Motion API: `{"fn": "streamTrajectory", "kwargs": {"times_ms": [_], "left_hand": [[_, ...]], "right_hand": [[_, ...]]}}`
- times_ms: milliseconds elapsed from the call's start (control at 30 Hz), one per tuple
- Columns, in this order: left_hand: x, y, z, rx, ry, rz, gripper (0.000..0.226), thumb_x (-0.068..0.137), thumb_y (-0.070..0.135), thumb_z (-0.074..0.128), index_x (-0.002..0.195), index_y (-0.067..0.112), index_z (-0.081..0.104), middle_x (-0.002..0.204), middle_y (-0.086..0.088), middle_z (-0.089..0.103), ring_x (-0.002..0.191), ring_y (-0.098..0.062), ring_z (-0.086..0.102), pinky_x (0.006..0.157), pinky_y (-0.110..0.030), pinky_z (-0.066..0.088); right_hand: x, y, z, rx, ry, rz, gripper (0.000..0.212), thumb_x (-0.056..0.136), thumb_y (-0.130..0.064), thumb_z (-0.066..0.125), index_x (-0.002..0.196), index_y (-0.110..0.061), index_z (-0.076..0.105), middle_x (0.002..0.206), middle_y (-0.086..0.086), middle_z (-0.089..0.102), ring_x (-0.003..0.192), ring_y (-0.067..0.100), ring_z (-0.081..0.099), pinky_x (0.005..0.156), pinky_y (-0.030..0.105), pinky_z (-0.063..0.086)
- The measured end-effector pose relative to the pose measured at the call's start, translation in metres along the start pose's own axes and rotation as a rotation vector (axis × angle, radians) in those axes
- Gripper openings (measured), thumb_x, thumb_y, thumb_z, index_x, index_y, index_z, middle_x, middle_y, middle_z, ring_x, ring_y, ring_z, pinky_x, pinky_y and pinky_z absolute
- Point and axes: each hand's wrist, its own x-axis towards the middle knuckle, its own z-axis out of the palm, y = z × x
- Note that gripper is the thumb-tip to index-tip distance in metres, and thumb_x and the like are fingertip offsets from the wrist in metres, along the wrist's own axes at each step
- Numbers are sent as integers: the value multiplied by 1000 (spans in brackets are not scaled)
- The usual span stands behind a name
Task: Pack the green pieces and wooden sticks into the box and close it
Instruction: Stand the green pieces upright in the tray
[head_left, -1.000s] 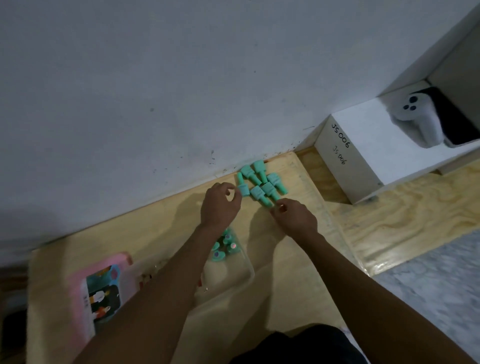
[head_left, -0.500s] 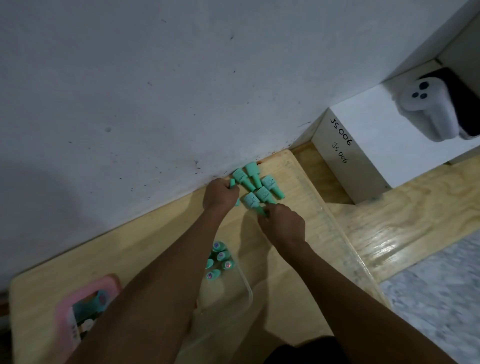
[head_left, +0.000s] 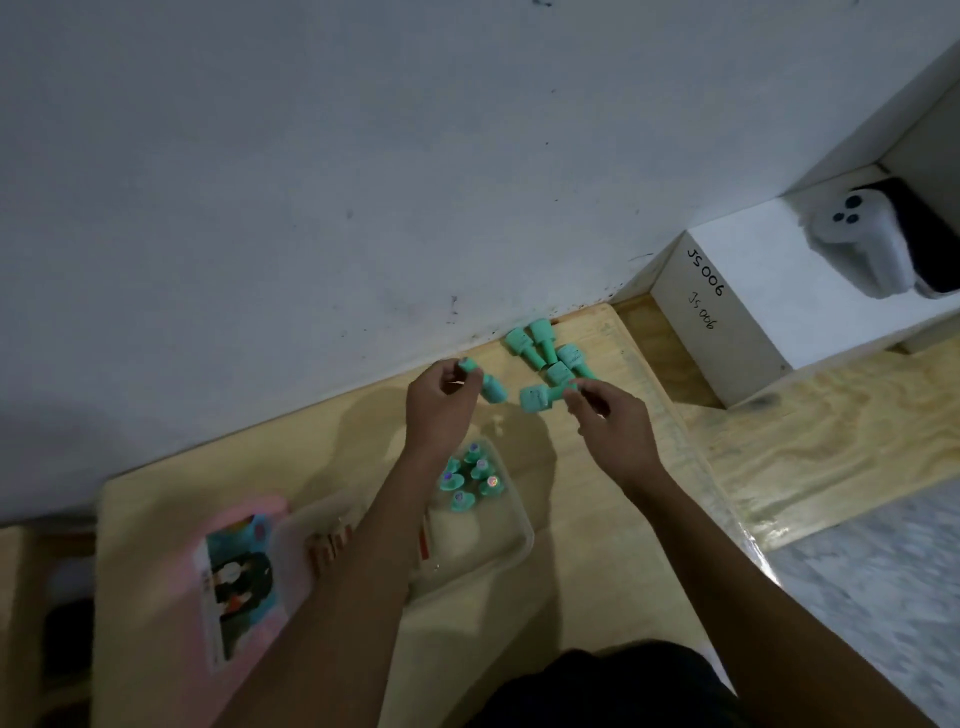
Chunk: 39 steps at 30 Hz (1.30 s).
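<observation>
A small heap of green pieces (head_left: 548, 351) lies on the wooden table by the wall. My left hand (head_left: 439, 405) is lifted above the table, fingers pinched on one green piece (head_left: 488, 382). My right hand (head_left: 610, 426) holds another green piece (head_left: 537, 399) by its narrow end, just in front of the heap. The clear plastic box (head_left: 511, 540) sits below my hands, partly under my left forearm. Several green pieces (head_left: 470, 478) stand upright in its far corner. Thin sticks with red tips (head_left: 328, 543) show at the box's left side.
The pink lid with a picture (head_left: 239, 577) lies left of the box. A white block marked JS006 (head_left: 727, 317) stands right of the table, with a white controller (head_left: 862, 244) on it. The white wall (head_left: 311, 182) runs along the table's far edge.
Both hands closed on pieces at the heap and have lifted away from it, each carrying one green piece toward me. The view has shifted a little.
</observation>
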Motion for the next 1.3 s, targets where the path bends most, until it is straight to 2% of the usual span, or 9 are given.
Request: {"fn": "streamTrajectory", "kwargs": {"times_ms": [133,267,367,500,633,800,967,1200,1300], "left_hand": [[-45,1,-28,-106,59,25,12,85,23,67,95,16,65,85,-4,69,74,-14,64,63,-25,54],[-78,-5,-52,-107,84,88,7,84,15,68,88,15,63,79,1,64,66,-3,58,50,-9,44],[-95,-13,-65,-37,57,149,8,82,12,68,85,13,61,75,2,61,61,-1,54,53,-13,45],[-112,-27,-75,107,-29,159,11,80,17,70,83,18,59,72,5,59,62,-8,52,55,-22,44],[-125,-48,-73,184,-83,129,13,77,21,73,82,19,61,67,6,60,57,-9,51,55,-28,45],[-135,-66,-62,219,-71,110,17,75,15,73,74,17,56,56,8,49,46,-2,37,44,-12,30],[-132,-80,-45,227,-67,28,15,74,14,74,75,17,60,66,5,57,56,-8,46,56,-24,40],[-122,-92,-28,197,21,0,6,75,8,74,75,8,68,68,-1,64,56,-3,54,50,-6,38],[-118,-91,-24,214,53,15,10,76,11,74,73,11,65,64,3,60,55,-1,51,50,-13,39]], "right_hand": [[-24,-13,-11,-19,-105,-112,28,91,-27,64,118,-18,66,102,-10,67,93,0,64,73,12,52],[-53,-16,-11,-162,-234,-261,25,89,-25,67,114,-24,68,98,-21,65,87,-4,60,69,9,47],[-69,-12,-2,-344,-307,-362,23,86,-27,70,109,-28,70,94,-20,66,81,-1,60,68,13,45],[-81,-7,15,-683,-353,-524,23,88,-35,65,110,-29,69,96,-9,69,88,10,60,72,30,47],[-79,7,30,-828,-344,-664,20,82,-26,70,101,-20,73,96,0,69,88,26,62,68,37,51],[-80,13,42,-906,-240,-665,19,72,-24,79,90,-23,76,85,0,64,80,25,61,60,36,49],[-80,17,48,-908,-226,-616,21,71,-22,79,92,-25,76,83,-1,63,79,25,61,60,36,48],[-78,18,54,-894,-206,-545,26,68,-18,81,92,-26,77,83,-1,61,79,25,60,58,35,46],[-79,18,56,-876,-207,-501,26,76,-20,75,101,-25,75,92,1,62,88,25,58,65,36,47]]}}
